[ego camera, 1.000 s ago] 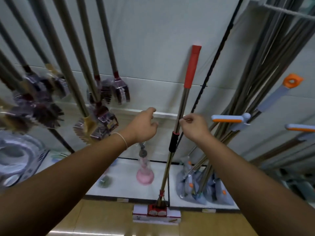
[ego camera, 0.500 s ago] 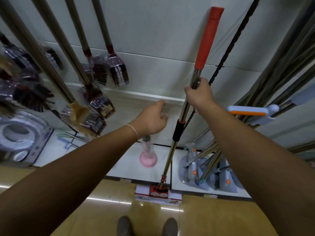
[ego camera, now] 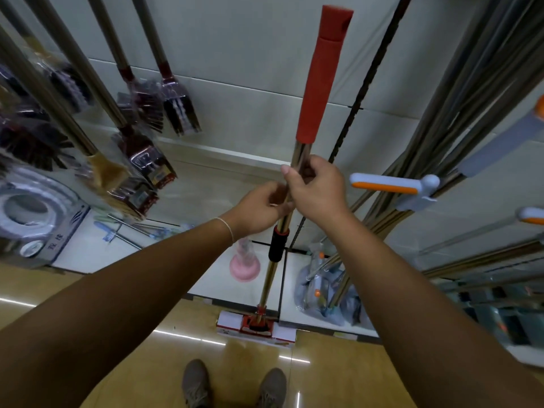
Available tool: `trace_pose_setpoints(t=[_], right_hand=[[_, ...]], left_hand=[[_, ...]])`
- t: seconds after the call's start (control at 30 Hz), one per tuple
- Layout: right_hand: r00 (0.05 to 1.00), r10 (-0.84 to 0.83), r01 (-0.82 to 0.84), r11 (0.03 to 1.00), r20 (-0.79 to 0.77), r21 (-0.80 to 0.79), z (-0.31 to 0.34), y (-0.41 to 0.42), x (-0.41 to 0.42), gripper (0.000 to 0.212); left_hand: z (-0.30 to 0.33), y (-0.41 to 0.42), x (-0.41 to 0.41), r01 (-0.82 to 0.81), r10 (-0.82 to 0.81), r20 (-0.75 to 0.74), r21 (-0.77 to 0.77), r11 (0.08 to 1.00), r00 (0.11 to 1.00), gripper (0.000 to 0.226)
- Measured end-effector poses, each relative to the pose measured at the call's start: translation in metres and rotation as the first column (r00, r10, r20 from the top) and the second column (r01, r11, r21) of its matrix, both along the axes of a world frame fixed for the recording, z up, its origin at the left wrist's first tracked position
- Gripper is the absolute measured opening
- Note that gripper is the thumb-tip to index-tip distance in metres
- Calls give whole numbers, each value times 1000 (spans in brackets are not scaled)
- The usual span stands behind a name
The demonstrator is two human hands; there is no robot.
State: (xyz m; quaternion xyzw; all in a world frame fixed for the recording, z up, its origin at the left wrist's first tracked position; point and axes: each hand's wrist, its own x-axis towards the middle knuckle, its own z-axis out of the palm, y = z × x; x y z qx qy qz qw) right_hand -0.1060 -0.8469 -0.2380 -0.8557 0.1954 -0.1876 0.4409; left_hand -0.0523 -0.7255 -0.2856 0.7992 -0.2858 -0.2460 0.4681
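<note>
White wall panels (ego camera: pixel 235 39) of a shop as background, with packed brooms (ego camera: pixel 176 110) hanging at the upper left and a pink plunger (ego camera: pixel 245 265) on the low shelf near the centre. At the middle of the frame, the mop (ego camera: pixel 271 275), held nearly upright with both hands: right hand (ego camera: pixel 316 191) wrapped around the metal pole a little under the red sleeve (ego camera: pixel 322 78), left hand (ego camera: pixel 259 210) closed on the same pole directly below, just above the black collar (ego camera: pixel 278 244). Mop head (ego camera: pixel 256 326) resting on the wooden floor (ego camera: pixel 147 334) at the lower centre, close against the shelf base. Judged as an early stage: already taken in hand, not yet lifted from the floor or carried away, perhaps ready for a twist of the pole. Compared with half a second ago: left hand, then free and loose near the shelf edge, now gripping the pole; right hand at about the same place on it; mop head on the same spot of floor.
</note>
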Motion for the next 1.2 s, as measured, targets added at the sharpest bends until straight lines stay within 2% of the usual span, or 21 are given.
trace_pose_setpoints(t=[0.13, 0.27, 0.5, 0.63, 0.77, 0.87, 1.03, 1.2], right_hand=[[1000, 17, -17, 1000, 12, 16, 1, -8, -20, 19], [999, 25, -26, 999, 22, 45, -2, -9, -30, 18], [999, 25, -26, 1000, 43, 7, 0, 14, -47, 23], [999, -11, 12, 1000, 45, -7, 2, 28, -70, 22], [997, -72, 73, 997, 25, -17, 9, 49, -95, 24], [993, -116, 117, 992, 25, -49, 13, 69, -112, 25], [980, -195, 198, 979, 49, -55, 13, 104, -145, 22], [980, -187, 190, 981, 67, -37, 10, 125, -196, 19]], left_hand=[[-7, -17, -31, -21, 21, -2, 2, 1000, 1000, 18], [-8, -18, -42, -17, 15, 86, 27, 999, 996, 7], [-9, 1, -57, -27, 17, 145, 62, 998, 989, 17], [-8, 13, -72, 36, -44, 175, 50, 998, 984, 30], [-10, 28, -85, 125, -132, 193, 49, 991, 972, 12], [-9, 45, -95, 185, -186, 215, 28, 982, 959, 12], [-8, 73, -115, 270, -265, 194, -1, 963, 945, 9], [-2, 93, -153, 324, -320, 64, -66, 944, 945, 6]])
